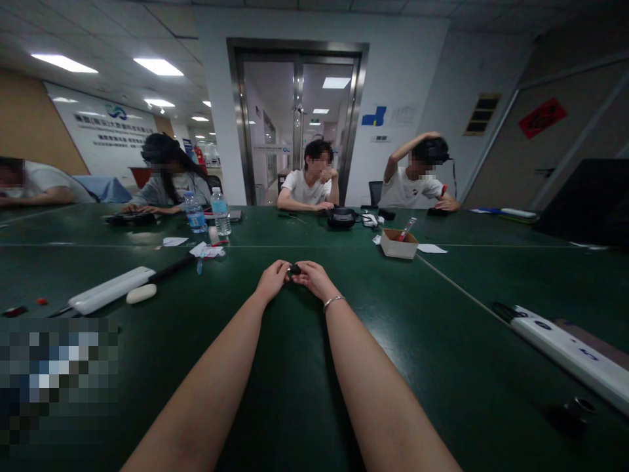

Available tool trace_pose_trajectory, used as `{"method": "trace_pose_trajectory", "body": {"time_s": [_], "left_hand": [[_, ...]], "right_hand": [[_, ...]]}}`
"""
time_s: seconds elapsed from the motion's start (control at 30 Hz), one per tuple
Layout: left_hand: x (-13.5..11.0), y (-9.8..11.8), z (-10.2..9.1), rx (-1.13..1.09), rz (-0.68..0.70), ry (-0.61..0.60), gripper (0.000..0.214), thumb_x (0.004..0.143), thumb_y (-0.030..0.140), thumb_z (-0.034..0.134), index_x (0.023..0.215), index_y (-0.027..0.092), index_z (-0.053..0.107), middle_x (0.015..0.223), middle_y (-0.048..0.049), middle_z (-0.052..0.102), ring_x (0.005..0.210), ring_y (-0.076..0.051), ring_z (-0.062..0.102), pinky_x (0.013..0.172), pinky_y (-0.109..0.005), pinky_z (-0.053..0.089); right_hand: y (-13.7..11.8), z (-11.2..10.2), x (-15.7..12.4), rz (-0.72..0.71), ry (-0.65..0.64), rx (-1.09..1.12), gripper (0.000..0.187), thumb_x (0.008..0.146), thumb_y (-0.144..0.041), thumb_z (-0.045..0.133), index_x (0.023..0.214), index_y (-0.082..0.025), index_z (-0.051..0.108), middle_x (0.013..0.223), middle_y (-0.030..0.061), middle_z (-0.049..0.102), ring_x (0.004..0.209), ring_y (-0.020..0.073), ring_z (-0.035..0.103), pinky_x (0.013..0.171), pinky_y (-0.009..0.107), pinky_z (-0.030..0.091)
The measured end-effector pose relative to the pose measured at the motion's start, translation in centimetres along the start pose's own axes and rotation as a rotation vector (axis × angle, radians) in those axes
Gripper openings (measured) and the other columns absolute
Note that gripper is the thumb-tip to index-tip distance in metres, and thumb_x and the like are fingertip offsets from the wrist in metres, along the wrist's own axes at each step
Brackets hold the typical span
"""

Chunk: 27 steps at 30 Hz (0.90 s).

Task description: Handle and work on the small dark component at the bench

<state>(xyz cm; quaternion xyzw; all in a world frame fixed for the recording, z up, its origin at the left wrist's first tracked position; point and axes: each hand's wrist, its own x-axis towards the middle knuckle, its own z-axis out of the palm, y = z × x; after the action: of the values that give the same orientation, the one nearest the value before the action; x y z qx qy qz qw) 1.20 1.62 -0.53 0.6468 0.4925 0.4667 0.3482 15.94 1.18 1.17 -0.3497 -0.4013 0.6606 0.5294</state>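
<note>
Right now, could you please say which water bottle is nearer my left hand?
The right bottle of the pair, clearer above its label; the bluer bottle stands farther from the left hand.

The table (432,314) is dark green with pale seam lines; mid-frame, the small object (295,269) is black, the bracelet (334,299) silver; upper right, the diamond-shaped sign (543,118) is red.

An office, perhaps a meeting room, was indicated: people (307,190) were seated around a broad green desk (422,314), glass doors (268,124) were framed in metal, the ceiling was fitted with panel lights (158,67), and a wall sign (105,134) was marked with a logo and lettering.
</note>
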Motion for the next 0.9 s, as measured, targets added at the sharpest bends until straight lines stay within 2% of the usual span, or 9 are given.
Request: {"method": "trace_pose_trajectory", "body": {"time_s": [0.17, 0.37, 0.47, 0.6, 0.8, 0.9], "left_hand": [[-0.01, -0.06, -0.07, -0.007, 0.000, 0.024, 0.026, 0.077, 0.029, 0.050, 0.100, 0.021, 0.058, 0.086, -0.0021, 0.059, 0.056, -0.008, 0.051, 0.051, -0.019, 0.040], [-0.01, -0.05, -0.03, -0.016, 0.018, -0.009, 0.029, 0.081, 0.039, 0.044, 0.093, 0.018, 0.059, 0.064, 0.0006, 0.055, 0.051, -0.009, 0.049, 0.047, -0.018, 0.038], [-0.12, 0.28, -0.05, -0.019, -0.021, -0.005, 0.030, 0.082, 0.039, 0.040, 0.092, 0.018, 0.059, 0.067, -0.0002, 0.056, 0.051, -0.009, 0.049, 0.045, -0.018, 0.037], [-0.16, 0.53, -0.05, -0.057, -0.077, 0.014, 0.025, 0.077, 0.028, 0.045, 0.096, 0.019, 0.058, 0.080, -0.0016, 0.058, 0.053, -0.008, 0.051, 0.044, -0.017, 0.037], [-0.07, 0.13, 0.06, -0.040, -0.005, 0.019, 0.027, 0.081, 0.034, 0.042, 0.097, 0.018, 0.057, 0.060, 0.0022, 0.053, 0.045, -0.007, 0.045, 0.043, -0.017, 0.035], [0.03, -0.07, 0.11, -0.044, -0.007, 0.027, 0.026, 0.081, 0.032, 0.040, 0.095, 0.018, 0.057, 0.057, 0.0028, 0.052, 0.044, -0.008, 0.045, 0.044, -0.018, 0.035]], "right_hand": [[0.07, -0.08, 0.05, -0.003, -0.001, -0.008, 0.006, 0.086, -0.008, 0.050, 0.084, -0.010, 0.055, 0.067, 0.0059, 0.062, 0.053, 0.0128, 0.063, 0.053, 0.023, 0.054], [0.29, -0.21, 0.36, -0.001, 0.005, -0.004, 0.005, 0.086, -0.008, 0.050, 0.084, -0.010, 0.055, 0.066, 0.0053, 0.062, 0.053, 0.0123, 0.063, 0.052, 0.022, 0.055], [0.39, -0.29, 0.49, -0.001, -0.001, -0.007, 0.005, 0.086, -0.008, 0.051, 0.084, -0.011, 0.055, 0.066, 0.0055, 0.062, 0.051, 0.0122, 0.063, 0.052, 0.023, 0.055], [0.31, -0.24, 0.42, 0.006, 0.006, -0.013, 0.003, 0.085, -0.010, 0.054, 0.083, -0.010, 0.055, 0.065, 0.0056, 0.062, 0.051, 0.0127, 0.063, 0.051, 0.023, 0.055], [-0.01, 0.03, 0.08, 0.010, 0.004, -0.004, 0.006, 0.086, -0.008, 0.050, 0.083, -0.010, 0.055, 0.067, 0.0057, 0.062, 0.051, 0.0125, 0.063, 0.052, 0.023, 0.054], [-0.07, 0.12, 0.00, 0.010, 0.018, -0.007, 0.009, 0.087, -0.006, 0.047, 0.083, -0.010, 0.054, 0.066, 0.0054, 0.061, 0.050, 0.0123, 0.062, 0.051, 0.023, 0.054]]}}
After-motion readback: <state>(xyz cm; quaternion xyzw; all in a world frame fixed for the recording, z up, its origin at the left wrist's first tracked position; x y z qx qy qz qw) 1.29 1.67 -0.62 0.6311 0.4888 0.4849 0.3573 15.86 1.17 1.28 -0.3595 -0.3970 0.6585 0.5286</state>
